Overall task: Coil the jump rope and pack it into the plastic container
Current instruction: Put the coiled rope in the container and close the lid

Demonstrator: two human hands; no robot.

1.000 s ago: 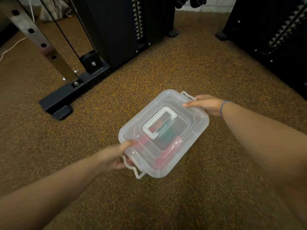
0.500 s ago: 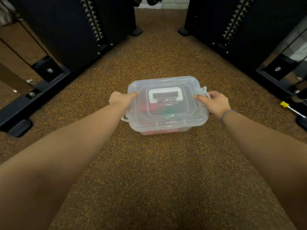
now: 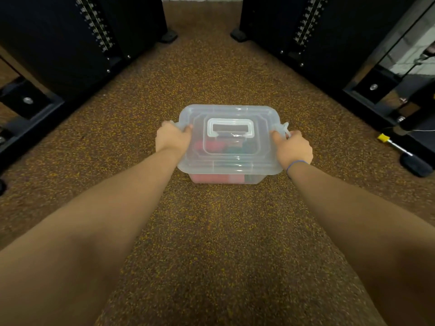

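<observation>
A person's left hand [image 3: 173, 140] and right hand [image 3: 293, 147] clasp the two short ends of a clear plastic container [image 3: 229, 161], each thumb pressed on top of the lid [image 3: 229, 118] and the fingers curled down around the rim, out of sight. The right thumb lies just beside a white side latch [image 3: 285, 128]; a thin blue band [image 3: 295, 164] circles that wrist. The box sits between the hands, directly ahead of the outstretched bare forearms, its base at or just above the floor; which one cannot be told. The lid is shut, smooth and glossy, with rounded corners, stepped ridges and a flat white carry handle [image 3: 230, 128] folded into its centre. Through the translucent walls show the blurred red and dark green shapes of the jump rope [image 3: 216, 147] packed inside. Beneath lies speckled brown-and-yellow rubber flooring [image 3: 211, 231], grainy and matte. Black weight-stack machines [image 3: 58, 38] flank the scene on both sides, leaving an open lane of floor ahead of and behind the box. A yellow-tipped metal pin [image 3: 392, 143] rests near the right-hand machine's base.
</observation>
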